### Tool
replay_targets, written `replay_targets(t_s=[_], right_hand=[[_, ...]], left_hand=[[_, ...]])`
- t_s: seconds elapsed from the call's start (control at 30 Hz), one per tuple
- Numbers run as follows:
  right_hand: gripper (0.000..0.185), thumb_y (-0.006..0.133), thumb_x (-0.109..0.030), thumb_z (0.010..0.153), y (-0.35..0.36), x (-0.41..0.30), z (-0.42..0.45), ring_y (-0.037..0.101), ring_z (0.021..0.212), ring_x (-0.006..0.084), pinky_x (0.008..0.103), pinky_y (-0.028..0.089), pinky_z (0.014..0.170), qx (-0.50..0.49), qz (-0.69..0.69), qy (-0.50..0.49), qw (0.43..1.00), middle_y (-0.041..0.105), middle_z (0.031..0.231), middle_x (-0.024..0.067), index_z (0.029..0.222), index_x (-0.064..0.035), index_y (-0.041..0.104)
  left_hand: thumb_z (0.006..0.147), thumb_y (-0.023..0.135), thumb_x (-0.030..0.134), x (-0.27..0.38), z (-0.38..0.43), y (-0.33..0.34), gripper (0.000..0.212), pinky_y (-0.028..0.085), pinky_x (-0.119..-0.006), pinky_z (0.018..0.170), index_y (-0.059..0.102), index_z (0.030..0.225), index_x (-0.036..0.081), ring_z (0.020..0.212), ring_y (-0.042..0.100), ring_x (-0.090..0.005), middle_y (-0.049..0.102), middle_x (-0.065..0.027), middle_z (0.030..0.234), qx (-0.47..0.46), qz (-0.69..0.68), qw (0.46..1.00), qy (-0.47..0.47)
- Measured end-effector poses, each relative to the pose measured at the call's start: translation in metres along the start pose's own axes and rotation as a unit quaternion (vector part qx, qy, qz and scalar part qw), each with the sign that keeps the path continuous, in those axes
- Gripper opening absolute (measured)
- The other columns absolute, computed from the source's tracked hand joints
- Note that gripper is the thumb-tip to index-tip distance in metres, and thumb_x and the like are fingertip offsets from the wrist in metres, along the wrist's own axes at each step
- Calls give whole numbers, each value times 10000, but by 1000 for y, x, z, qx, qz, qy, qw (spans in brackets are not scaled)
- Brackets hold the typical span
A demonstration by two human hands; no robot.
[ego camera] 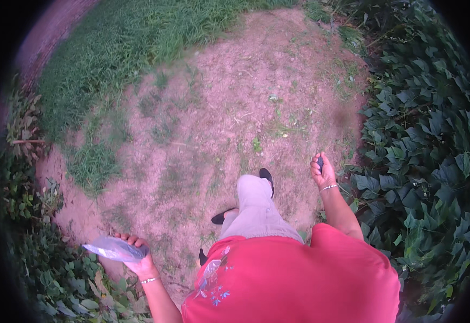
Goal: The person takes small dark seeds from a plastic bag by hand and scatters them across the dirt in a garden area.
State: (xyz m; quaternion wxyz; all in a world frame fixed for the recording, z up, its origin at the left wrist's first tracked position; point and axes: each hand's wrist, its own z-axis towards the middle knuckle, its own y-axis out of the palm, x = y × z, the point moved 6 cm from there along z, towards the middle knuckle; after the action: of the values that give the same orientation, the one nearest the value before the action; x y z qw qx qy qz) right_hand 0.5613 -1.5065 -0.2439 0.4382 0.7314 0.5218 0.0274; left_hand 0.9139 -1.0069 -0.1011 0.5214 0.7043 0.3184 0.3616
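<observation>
My left hand [140,260], out to the lower left, grips a clear plastic bag [113,249]. The bag looks thin and flattish, and what may be inside it cannot be made out. On the right, my right hand [323,171] is curled around a small dark object [319,163]. Fingers cover most of that object, so its kind is unclear. A silvery bracelet circles each wrist.
Bare reddish soil [218,121] with sparse weeds lies ahead. Tall green grass [138,40] borders it at upper left. Dense leafy vines [428,161] line the right side, and more leafy plants [65,274] grow at lower left. Two dark shoes [266,177] show below my light trousers [255,206].
</observation>
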Motion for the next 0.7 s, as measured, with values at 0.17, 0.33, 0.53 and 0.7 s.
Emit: replay_targets(t_s=[0.17,0.33,0.53,0.7], right_hand=[[216,479,-276,868,11,-17,21,369,457,97,178,246,313,14,19,-14,1000,458,678,57,793,-74,469],[218,483,-281,866,18,-65,58,378,455,101,177,256,313,-1,40,-23,999,463,676,59,792,-77,466],[226,480,-293,866,-37,-120,94,382,449,103,177,260,314,49,50,-33,997,466,665,52,790,-81,459],[232,439,-299,880,-143,-116,83,381,458,115,193,256,323,146,79,2,986,455,656,52,799,-82,455]], left_hand=[[896,358,225,-12,2,-15,276,428,-317,634,466,1089,59,753,518,-201,524,-90,937,41,30,998,38],[905,316,240,-55,19,-17,322,442,-325,678,480,1118,62,784,533,-192,539,-72,991,18,60,997,48],[886,359,250,-152,55,23,293,436,-308,656,501,1066,69,739,519,-176,546,-55,926,36,70,996,29],[858,411,282,-232,93,35,270,421,-308,630,516,993,73,696,488,-168,535,-44,839,48,48,996,-59]])
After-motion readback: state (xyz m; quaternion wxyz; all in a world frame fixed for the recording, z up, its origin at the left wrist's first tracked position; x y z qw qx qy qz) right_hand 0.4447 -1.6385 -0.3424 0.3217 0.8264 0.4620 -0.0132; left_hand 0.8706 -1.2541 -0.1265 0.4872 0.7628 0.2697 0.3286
